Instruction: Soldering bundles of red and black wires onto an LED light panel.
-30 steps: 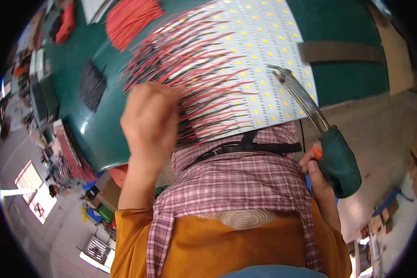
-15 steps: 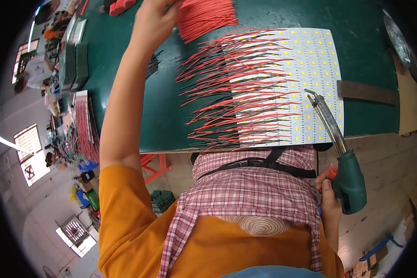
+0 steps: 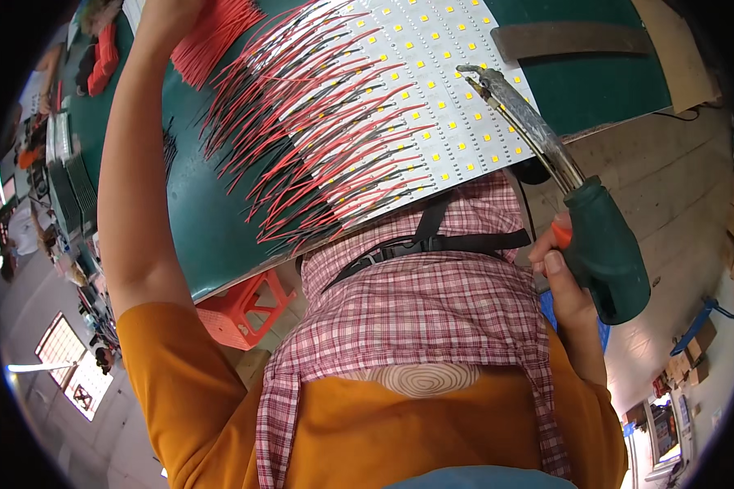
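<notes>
Spreading widest, the green table point(image 3: 200, 220) bears a white yellow-dotted panel point(image 3: 428, 85) with red-and-black wires point(image 3: 302, 134). A green-handled soldering gun point(image 3: 607, 248) fills the curled right hand point(image 3: 571, 297); a red wire bundle point(image 3: 218, 39) lies by the left hand point(image 3: 174, 10), grip unseen: probably picking, needing separation.

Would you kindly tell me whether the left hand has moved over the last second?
Yes; judged against the white panel, the left hand has moved forward, toward the red wire bundle.

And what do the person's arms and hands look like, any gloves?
The right hand is bare, no glove. The left hand is partly cut off, but what shows is bare too. The left sleeve is short and mustard-orange.
</notes>
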The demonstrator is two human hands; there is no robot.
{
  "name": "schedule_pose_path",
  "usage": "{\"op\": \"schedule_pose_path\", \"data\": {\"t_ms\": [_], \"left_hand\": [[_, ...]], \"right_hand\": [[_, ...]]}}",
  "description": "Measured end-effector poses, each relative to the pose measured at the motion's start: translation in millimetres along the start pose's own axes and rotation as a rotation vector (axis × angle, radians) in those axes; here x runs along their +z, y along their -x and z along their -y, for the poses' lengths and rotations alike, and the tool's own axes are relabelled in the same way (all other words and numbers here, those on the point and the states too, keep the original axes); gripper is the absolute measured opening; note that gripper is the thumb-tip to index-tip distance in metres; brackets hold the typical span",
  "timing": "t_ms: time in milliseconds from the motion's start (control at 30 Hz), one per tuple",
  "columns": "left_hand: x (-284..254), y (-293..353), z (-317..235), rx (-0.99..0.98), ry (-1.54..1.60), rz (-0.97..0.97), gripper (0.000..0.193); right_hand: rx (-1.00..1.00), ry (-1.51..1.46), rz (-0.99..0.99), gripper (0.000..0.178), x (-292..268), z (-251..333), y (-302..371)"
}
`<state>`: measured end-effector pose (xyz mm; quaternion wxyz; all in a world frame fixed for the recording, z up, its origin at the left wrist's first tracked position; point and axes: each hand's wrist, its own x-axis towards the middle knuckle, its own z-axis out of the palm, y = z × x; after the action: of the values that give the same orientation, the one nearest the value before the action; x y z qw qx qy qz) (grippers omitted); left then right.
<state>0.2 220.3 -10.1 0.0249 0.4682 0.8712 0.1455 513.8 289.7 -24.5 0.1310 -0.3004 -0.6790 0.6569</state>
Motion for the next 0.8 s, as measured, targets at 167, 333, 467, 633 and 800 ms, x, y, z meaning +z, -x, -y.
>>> {"op": "schedule_pose_path", "data": {"t_ms": [167, 333, 467, 633, 800], "left_hand": [[-8, -9, 4, -0.164, -0.007, 0.159, 0.016], [-18, -14, -9, 0.116, -0.162, 0.201, 0.020], [-17, -18, -12, 0.053, -0.241, 0.214, 0.022], [-22, -15, -6, -0.141, -0.158, 0.187, 0.019], [-34, 46, -57, 0.162, 0.244, -0.382, 0.015]], "right_hand": [[0.003, 0.026, 0.036, 0.046, -2, -3, 2], [0.016, -0.133, 0.029, 0.022, -4, 0, 2], [0.013, -0.187, 0.039, 0.023, -1, -4, 4], [-0.033, -0.296, 0.038, 0.021, 0, -6, 4], [-0.047, 0.017, 0.128, 0.021, -11, -12, 8]]}}
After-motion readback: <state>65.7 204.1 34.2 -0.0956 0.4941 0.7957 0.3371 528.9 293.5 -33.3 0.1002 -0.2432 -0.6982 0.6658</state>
